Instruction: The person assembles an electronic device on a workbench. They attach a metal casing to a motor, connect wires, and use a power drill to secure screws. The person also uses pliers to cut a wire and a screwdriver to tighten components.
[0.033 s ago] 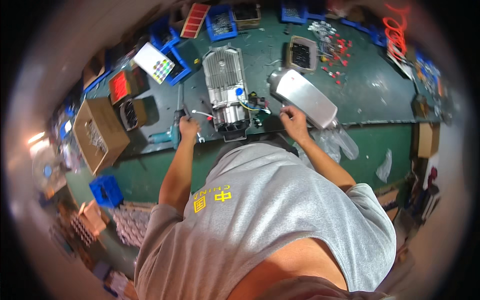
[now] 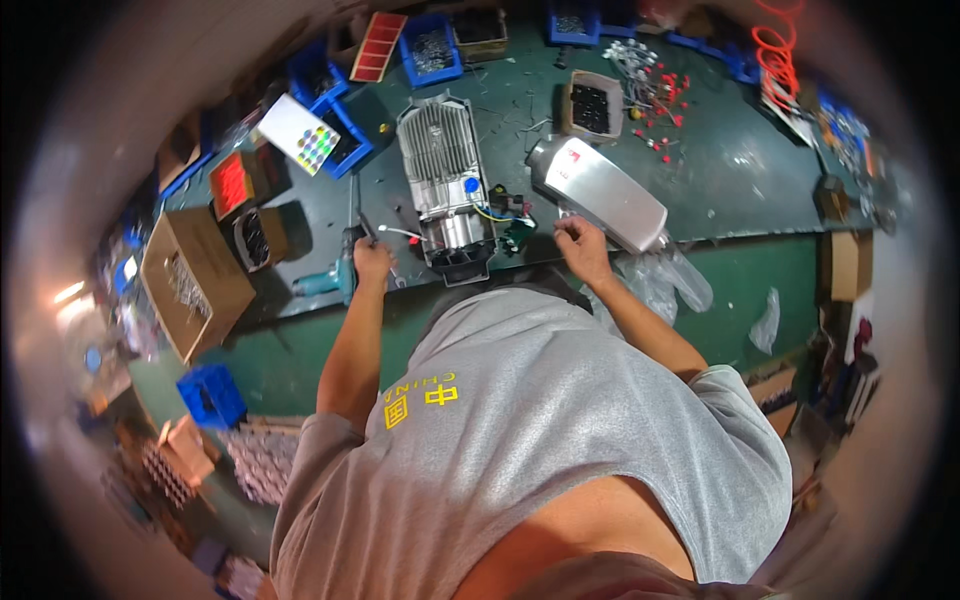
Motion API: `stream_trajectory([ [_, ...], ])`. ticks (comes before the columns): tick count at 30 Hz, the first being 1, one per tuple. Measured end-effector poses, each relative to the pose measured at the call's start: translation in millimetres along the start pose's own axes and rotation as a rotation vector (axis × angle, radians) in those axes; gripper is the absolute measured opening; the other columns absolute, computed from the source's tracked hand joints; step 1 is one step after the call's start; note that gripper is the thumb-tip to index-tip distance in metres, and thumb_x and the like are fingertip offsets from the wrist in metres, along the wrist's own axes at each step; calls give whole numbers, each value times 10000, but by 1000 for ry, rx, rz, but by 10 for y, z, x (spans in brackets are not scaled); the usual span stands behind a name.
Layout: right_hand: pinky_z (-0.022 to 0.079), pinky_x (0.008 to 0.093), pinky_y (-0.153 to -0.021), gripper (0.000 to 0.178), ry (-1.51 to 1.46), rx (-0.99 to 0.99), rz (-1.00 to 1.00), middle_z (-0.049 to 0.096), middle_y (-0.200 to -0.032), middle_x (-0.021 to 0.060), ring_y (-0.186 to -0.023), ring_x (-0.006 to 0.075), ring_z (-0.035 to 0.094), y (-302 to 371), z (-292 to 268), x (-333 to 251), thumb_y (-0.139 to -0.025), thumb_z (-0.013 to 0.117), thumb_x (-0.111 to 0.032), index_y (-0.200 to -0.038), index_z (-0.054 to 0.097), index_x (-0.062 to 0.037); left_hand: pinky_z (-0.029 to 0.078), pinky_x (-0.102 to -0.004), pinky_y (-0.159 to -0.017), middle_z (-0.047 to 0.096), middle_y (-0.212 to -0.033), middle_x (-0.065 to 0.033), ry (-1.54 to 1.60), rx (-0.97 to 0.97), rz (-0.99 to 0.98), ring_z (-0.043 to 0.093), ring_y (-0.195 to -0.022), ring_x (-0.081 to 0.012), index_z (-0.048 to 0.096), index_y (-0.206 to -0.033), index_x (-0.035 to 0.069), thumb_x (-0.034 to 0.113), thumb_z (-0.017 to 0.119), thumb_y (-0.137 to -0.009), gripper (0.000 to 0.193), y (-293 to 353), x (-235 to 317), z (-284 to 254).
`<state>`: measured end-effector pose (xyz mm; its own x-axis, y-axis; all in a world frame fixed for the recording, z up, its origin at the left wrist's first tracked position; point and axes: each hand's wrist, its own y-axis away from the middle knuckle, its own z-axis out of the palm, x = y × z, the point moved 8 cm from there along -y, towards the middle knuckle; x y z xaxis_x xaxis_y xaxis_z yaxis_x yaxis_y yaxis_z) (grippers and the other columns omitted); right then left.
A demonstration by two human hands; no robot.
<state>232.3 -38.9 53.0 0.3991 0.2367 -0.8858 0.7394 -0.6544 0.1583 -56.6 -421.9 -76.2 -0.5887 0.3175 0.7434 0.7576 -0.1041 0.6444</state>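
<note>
finned motor (image 2: 445, 190) lies on our tabletop (image 2: 730, 195), left hand (image 2: 373, 262) beside it, grip apparently round a slim tool (image 2: 367, 227); right hand (image 2: 583, 247) curled on the other side, can't tell if empty. we'd guess mid tool work, next move wanting steady aim. yellow lettering (image 2: 440, 396) on our shirt (image 2: 560, 390); silver case's (image 2: 615, 200) red mark (image 2: 573, 156) unreadable.

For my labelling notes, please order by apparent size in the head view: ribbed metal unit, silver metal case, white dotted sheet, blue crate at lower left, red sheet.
1. Ribbed metal unit
2. Silver metal case
3. White dotted sheet and blue crate: too alike to rank
4. Red sheet
</note>
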Motion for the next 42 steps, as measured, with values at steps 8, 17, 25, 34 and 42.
stream_trajectory([
  [8,576,393,-848,485,184,126,120,741,-1039,201,-939,311,728,495,307,253,-825,769,-235,-1220,670,28,522,-309,-927,683,-1224,-195,-358,3,407,665,-1056,-213,541,-1373,-37,-30,602,-924,453,-250,-5,-165],
  [17,521,393,-998,553,203,306,125,724,-1199,211,-1129,356,693,-20,853,482,-795,774,-184,-1306,656,-7,551,-318,-719,723,-994,-108,-161,-110,342,671,-841,-177,653,-1202,-13,84,655,-941,279,481,405,-129],
  [25,489,359,-725,291,-139,439,183,642,-987,74,-772,186,574,159,545,451,-837,726,-151,-1095,722,-15,577,-314,-735,678,-1095,-74,-53,-374,105,620,-893,-130,646,-1259,28,253,655,-1009,337,809,514,269],
  [34,612,326,-716,428,-682,276,201,628,-1120,107,-940,191,684,395,243,-512,-916,727,-74,-1297,550,5,587,-303,-650,618,-882,-7,187,-380,-180,591,-732,-119,652,-1083,64,214,635,-1034,158,853,450,714],
  [42,588,407,-775,421,-871,110,285,683,-1189,153,-985,252,678,219,252,-659,-1052,431,-273,-1373,541,-25,562,-259,-668,695,-939,-66,141,-221,376,640,-775,-100,640,-1080,-6,150,722,-978,203,1129,1277,683],
])
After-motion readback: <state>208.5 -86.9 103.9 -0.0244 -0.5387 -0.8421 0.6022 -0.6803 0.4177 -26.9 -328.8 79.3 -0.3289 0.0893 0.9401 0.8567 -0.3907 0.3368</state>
